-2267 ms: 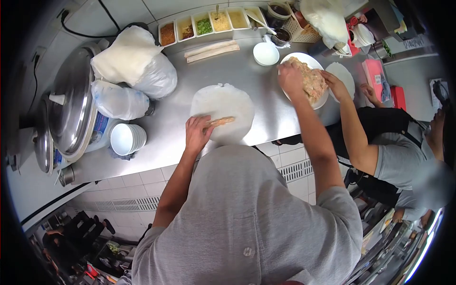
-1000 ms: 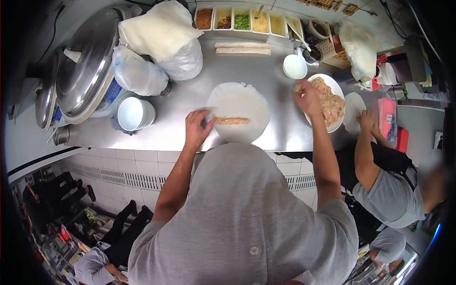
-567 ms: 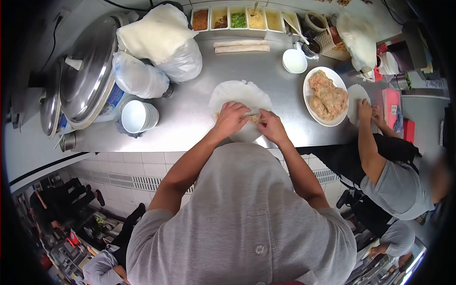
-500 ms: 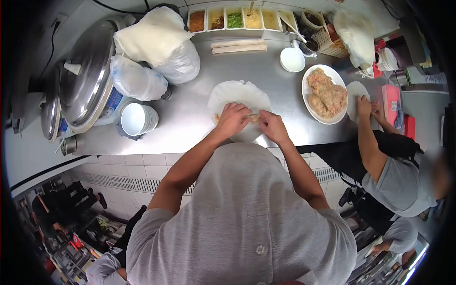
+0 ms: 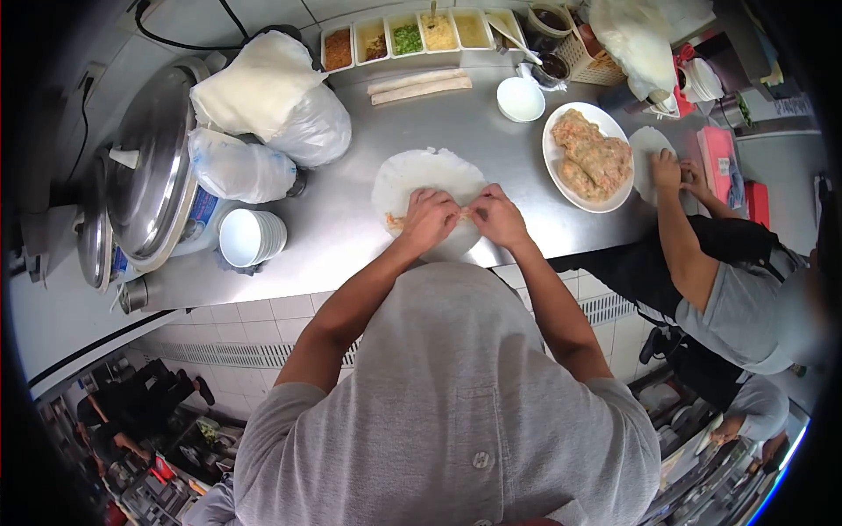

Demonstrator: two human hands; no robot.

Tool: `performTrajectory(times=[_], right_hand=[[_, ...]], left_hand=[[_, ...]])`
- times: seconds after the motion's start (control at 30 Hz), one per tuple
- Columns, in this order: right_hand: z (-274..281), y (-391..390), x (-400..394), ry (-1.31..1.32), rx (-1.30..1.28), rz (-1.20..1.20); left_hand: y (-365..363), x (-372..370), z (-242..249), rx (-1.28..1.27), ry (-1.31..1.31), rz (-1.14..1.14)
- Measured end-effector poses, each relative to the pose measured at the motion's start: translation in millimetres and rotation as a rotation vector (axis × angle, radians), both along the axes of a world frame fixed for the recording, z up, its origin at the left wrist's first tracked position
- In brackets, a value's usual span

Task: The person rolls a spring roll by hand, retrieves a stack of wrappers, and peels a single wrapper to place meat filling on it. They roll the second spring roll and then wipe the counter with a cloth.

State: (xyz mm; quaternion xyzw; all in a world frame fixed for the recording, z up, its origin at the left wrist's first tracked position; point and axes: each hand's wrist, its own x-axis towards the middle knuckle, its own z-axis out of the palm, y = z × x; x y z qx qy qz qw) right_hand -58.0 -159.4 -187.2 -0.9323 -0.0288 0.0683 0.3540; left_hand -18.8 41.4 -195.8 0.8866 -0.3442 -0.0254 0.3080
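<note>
A round, pale, thin wrapper (image 5: pixel 421 173) lies flat on the steel counter in front of me. A strip of minced meat filling (image 5: pixel 394 221) runs across its lower part, mostly hidden by my fingers. My left hand (image 5: pixel 431 217) rests over the strip with its fingers curled down on it. Close beside it, my right hand (image 5: pixel 497 216) pinches the right end of the filling. The two hands' fingertips nearly meet. To the right stands a white oval plate (image 5: pixel 552 174) with a mound of the same meat filling (image 5: pixel 593 156).
Two long pale rolls (image 5: pixel 419 87) lie behind the wrapper, before a row of topping trays (image 5: pixel 406 40). A white bowl (image 5: pixel 521 100) is near the plate. Stacked bowls (image 5: pixel 253 238) and plastic bags (image 5: pixel 254 101) stand left. A co-worker's hands (image 5: pixel 671 168) handle another wrapper at right.
My right hand has moved in closer to my left, and its fingers now press the filling beside the left fingertips. The whole view has shifted and turned slightly.
</note>
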Motion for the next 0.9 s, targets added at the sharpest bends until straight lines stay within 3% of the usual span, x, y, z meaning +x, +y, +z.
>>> performTrajectory(times=[0.33,0.9], right_hand=[[6,-2,8,0.150,-0.039,0.122],[2,-8,4,0.187,-0.025,0.054]], left_hand=[[-2,-4,-7,0.037,0.091,-0.035],[-10,-2,-7,0.063,0.076,-0.047]])
